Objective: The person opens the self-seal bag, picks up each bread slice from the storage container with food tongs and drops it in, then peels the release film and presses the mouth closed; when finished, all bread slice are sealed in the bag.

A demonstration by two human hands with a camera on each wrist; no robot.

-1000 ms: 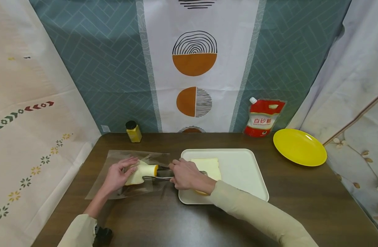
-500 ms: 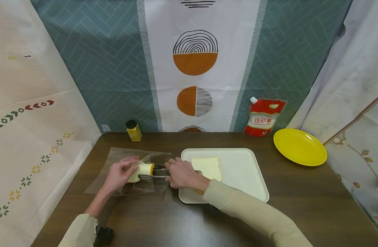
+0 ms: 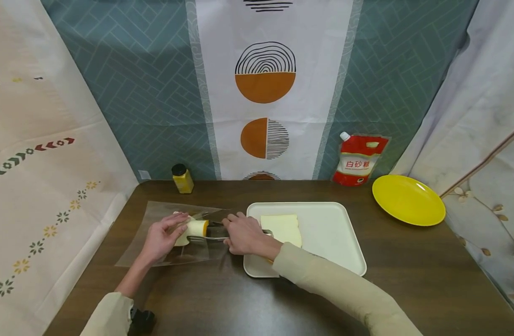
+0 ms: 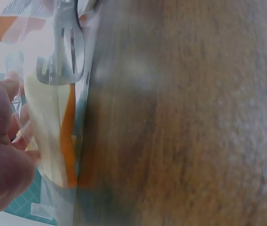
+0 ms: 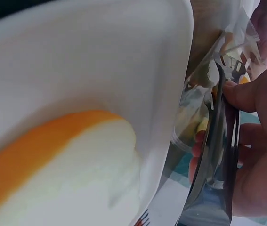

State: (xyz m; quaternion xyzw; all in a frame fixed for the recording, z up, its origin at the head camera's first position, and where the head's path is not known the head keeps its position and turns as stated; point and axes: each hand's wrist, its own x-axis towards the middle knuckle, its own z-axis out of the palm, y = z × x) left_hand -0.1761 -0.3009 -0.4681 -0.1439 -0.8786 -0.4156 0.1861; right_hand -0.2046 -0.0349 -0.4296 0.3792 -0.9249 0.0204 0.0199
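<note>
You've got one bread slice [image 3: 196,228] left of the white tray [image 3: 324,238], seemingly inside the clear bag [image 3: 194,252]; depth unclear. Left hand [image 3: 161,238]: thumb and fingers curled round bag and slice. Right hand [image 3: 247,235]: fingers wrapped round tongs [image 5: 227,146], not yet withdrawn. Left to do, probably: the unbagged bread [image 3: 281,227] on the tray.

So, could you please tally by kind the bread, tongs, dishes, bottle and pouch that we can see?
Bread pieces: 2
Tongs: 1
White tray: 1
Yellow plate: 1
Black-capped bottle: 1
Red pouch: 1
Total: 7
</note>
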